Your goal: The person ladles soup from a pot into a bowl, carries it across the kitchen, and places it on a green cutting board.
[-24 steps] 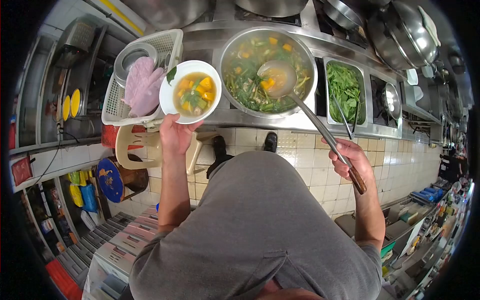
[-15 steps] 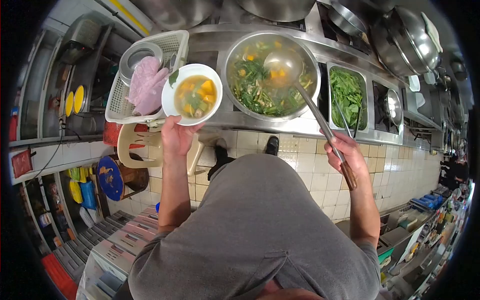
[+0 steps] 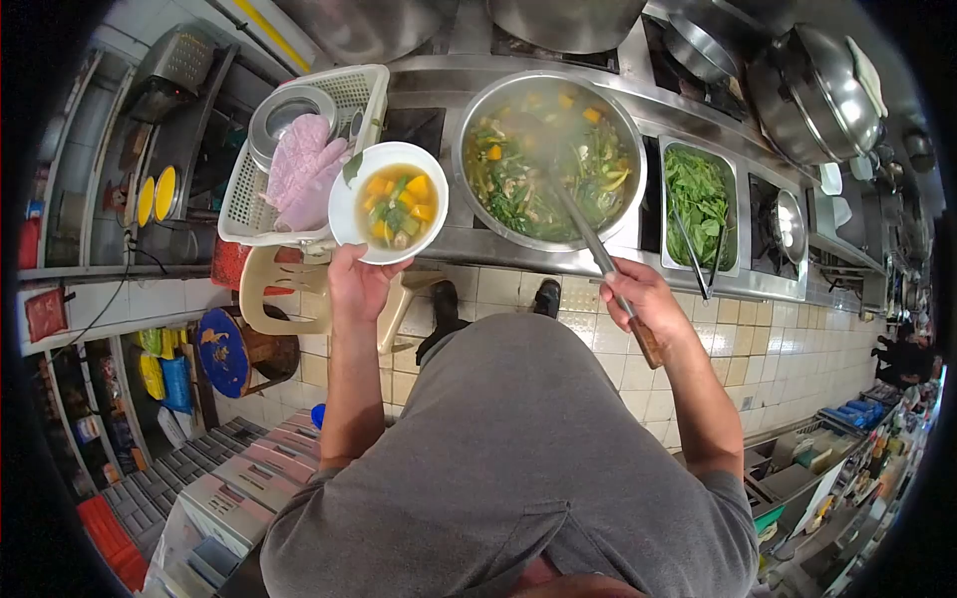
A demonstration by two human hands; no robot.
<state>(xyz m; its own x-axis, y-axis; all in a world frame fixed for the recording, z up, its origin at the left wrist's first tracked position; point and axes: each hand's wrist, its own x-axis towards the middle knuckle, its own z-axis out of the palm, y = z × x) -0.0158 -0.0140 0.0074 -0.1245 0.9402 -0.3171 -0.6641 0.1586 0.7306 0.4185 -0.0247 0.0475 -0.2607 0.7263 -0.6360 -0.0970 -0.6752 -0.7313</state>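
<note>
My left hand (image 3: 361,283) is closed on the lower rim of a white bowl (image 3: 344,211). Inside the bowl is soup (image 3: 399,211) with orange squash chunks and green pieces, and a leaf clings to its upper left rim. In my right hand (image 3: 643,299) is the brown-handled end of a long ladle (image 3: 592,239). The ladle's head is sunk in the steaming soup of a big metal basin (image 3: 638,189), hidden under leafy greens and squash. That basin rests on the stove counter to the right of the bowl.
Left of the bowl, a white plastic basket (image 3: 242,204) holds a pink glove (image 3: 304,164) and a metal container. A tray of green leaves (image 3: 698,184) with tongs (image 3: 703,261) sits to the right. Below stand a beige plastic chair (image 3: 261,309) and a blue-topped stool (image 3: 224,351).
The ladle's head has gone from showing near the soup's surface to being submerged. My right hand has moved left and slightly down. The bowl stays almost in place.
</note>
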